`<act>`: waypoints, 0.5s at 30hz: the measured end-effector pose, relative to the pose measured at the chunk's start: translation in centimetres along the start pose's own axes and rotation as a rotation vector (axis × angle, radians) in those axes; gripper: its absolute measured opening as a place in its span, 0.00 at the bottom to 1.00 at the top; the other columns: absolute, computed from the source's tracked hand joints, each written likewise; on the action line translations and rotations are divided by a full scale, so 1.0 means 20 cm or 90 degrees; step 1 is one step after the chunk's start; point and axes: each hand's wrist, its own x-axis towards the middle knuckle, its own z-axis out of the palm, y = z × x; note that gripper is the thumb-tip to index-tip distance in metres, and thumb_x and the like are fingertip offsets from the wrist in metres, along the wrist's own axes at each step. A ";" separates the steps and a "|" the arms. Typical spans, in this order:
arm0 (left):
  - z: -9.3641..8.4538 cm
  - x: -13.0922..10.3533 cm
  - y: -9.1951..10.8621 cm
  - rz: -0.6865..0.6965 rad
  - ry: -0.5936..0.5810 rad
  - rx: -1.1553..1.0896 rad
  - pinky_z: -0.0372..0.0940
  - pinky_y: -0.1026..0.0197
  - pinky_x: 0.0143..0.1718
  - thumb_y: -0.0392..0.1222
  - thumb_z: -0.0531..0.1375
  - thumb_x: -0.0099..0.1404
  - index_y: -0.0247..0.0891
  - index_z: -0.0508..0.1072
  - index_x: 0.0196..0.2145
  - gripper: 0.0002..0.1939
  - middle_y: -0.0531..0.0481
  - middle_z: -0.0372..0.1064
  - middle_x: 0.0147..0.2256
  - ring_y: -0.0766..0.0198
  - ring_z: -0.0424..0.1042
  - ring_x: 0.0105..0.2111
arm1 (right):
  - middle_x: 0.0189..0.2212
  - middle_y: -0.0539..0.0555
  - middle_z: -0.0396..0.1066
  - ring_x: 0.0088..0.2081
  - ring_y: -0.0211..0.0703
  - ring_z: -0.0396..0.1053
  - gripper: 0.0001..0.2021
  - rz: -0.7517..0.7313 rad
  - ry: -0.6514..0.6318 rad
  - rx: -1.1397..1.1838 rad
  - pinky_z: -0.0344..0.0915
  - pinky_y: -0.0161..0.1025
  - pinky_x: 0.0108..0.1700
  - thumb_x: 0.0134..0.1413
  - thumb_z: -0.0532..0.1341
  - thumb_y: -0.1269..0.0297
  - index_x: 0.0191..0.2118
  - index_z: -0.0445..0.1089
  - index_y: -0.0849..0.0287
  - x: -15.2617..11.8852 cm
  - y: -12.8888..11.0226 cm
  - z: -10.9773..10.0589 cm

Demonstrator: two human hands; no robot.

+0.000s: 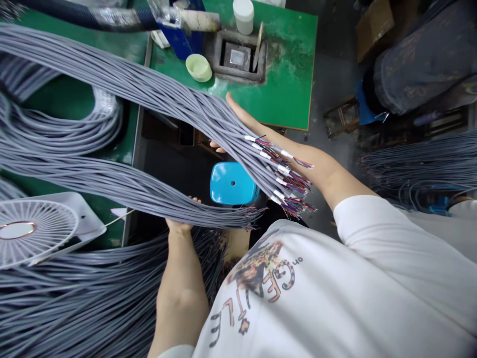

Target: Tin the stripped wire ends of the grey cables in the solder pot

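Note:
Long grey cables run in from the left in two bundles. The upper cable bundle (149, 87) rests in my right hand (238, 112), whose thumb shows above it and fingertips below. Beyond that hand, its ends carry white labels (283, 169) and bare coloured wires (298, 186). My left hand (181, 224) holds the lower cable bundle (122, 184) from beneath, near its ends, with fingertips showing past the upper edge. Fine dark and reddish wires (251, 215) stick out there. The palms of both hands are hidden by the cables.
A green table (290, 74) bears a square metal pot (238, 57), a white tub (244, 17) and a pale green bowl (198, 68). A blue stool (233, 183) stands below. White fan (40, 228) at left; more cables (93, 298) below; another person (428, 59) at upper right.

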 end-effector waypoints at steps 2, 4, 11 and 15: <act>0.00 0.00 0.00 0.002 -0.004 -0.001 0.72 0.43 0.42 0.58 0.43 0.65 0.36 0.74 0.35 0.27 0.41 0.75 0.32 0.51 0.76 0.38 | 0.20 0.50 0.70 0.34 0.42 0.70 0.45 0.044 -0.021 -0.041 0.72 0.55 0.40 0.52 0.28 0.30 0.38 0.66 0.66 0.04 -0.01 -0.02; -0.01 0.00 0.00 0.006 -0.016 -0.006 0.72 0.43 0.41 0.58 0.43 0.65 0.35 0.74 0.34 0.28 0.41 0.75 0.32 0.51 0.76 0.37 | 0.20 0.50 0.71 0.33 0.41 0.71 0.46 0.048 -0.036 -0.067 0.72 0.53 0.42 0.50 0.26 0.29 0.37 0.65 0.66 0.06 0.00 -0.03; 0.06 -0.01 0.01 -0.002 -0.044 -0.024 0.72 0.46 0.41 0.54 0.45 0.65 0.35 0.74 0.34 0.24 0.41 0.75 0.32 0.53 0.76 0.37 | 0.20 0.49 0.71 0.34 0.40 0.70 0.45 0.038 -0.052 -0.090 0.72 0.54 0.42 0.49 0.28 0.28 0.35 0.65 0.65 0.06 0.01 -0.05; 0.21 -0.02 0.03 0.016 -0.075 -0.045 0.71 0.48 0.43 0.52 0.45 0.67 0.35 0.74 0.33 0.23 0.43 0.75 0.32 0.55 0.76 0.38 | 0.21 0.49 0.71 0.34 0.39 0.71 0.44 0.017 -0.066 -0.117 0.72 0.52 0.42 0.52 0.31 0.29 0.37 0.65 0.66 0.06 0.02 -0.07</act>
